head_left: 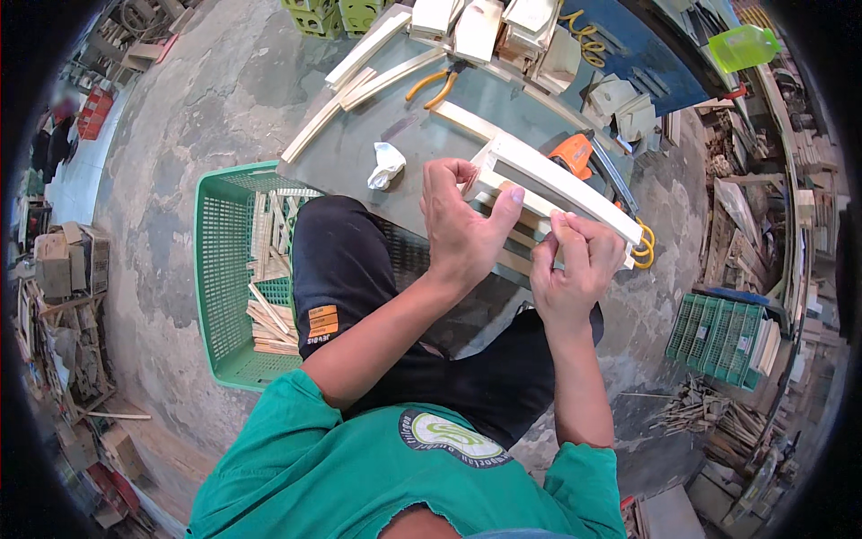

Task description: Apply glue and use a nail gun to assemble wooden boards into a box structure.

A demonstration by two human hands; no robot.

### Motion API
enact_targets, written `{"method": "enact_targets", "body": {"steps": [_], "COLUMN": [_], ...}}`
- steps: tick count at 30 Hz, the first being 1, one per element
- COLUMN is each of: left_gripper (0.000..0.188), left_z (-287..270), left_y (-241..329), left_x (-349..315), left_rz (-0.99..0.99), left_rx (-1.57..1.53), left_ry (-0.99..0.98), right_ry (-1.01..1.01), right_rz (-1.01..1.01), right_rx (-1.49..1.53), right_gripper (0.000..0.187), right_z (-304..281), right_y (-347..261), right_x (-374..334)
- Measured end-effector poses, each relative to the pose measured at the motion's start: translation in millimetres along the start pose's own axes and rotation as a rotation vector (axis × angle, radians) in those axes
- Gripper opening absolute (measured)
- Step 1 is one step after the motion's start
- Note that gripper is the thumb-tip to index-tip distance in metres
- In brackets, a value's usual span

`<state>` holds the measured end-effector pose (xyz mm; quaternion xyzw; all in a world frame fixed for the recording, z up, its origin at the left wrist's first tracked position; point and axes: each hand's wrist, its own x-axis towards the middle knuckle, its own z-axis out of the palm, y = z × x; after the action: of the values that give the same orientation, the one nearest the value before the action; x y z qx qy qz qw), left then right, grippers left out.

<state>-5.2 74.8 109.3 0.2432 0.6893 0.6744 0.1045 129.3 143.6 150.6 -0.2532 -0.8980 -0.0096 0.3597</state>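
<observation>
A narrow frame of pale wooden strips (567, 187) lies across the near right part of the grey worktable (404, 193). My left hand (471, 225) is closed around its left end, with the thumb pressing along the nearer strip. Against that same strip, further right, my right hand (576, 265) pinches with thumb and fingertips; whether a small piece sits between them is hidden. Just beyond the frame lies an orange tool (572, 154), perhaps a staple gun. Pliers with orange handles (435, 88) and a crumpled white cloth or tissue (386, 166) rest on the tabletop.
Wooden blocks (478, 31) and long strips (382, 76) line the table's far side. A green basket (206, 278) holding wood strips stands by my left leg. A green crate (718, 337) and scrap wood (709, 409) are on the floor at right. A yellow coiled hose (588, 40) hangs beyond.
</observation>
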Motion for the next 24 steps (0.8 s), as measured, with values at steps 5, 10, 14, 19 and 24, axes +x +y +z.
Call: {"method": "enact_targets", "body": {"steps": [5, 10, 14, 19, 24], "left_gripper": [0.052, 0.052, 0.051, 0.049, 0.048], "left_z": [4, 2, 3, 3, 5], "left_y": [3, 1, 3, 4, 6], "left_x": [1, 0, 0, -1, -3], "left_rz": [-0.065, -0.061, -0.038, -0.058, -0.038], "left_rx": [0.013, 0.028, 0.068, -0.038, -0.062], "left_ry": [0.011, -0.007, -0.006, 0.007, 0.014], "right_ry": [-0.036, -0.077, 0.038, -0.427, -0.708], "right_rz": [0.023, 0.222, 0.484, 0.663, 0.319], "right_rx": [0.002, 0.36, 0.276, 0.367, 0.095], "right_gripper": [0.034, 0.027, 0.018, 0.039, 0.074], "right_z": [-6, -35, -55, 24, 85], "right_y": [-3, 22, 110, 224, 278], "right_x": [3, 25, 67, 39, -31]}}
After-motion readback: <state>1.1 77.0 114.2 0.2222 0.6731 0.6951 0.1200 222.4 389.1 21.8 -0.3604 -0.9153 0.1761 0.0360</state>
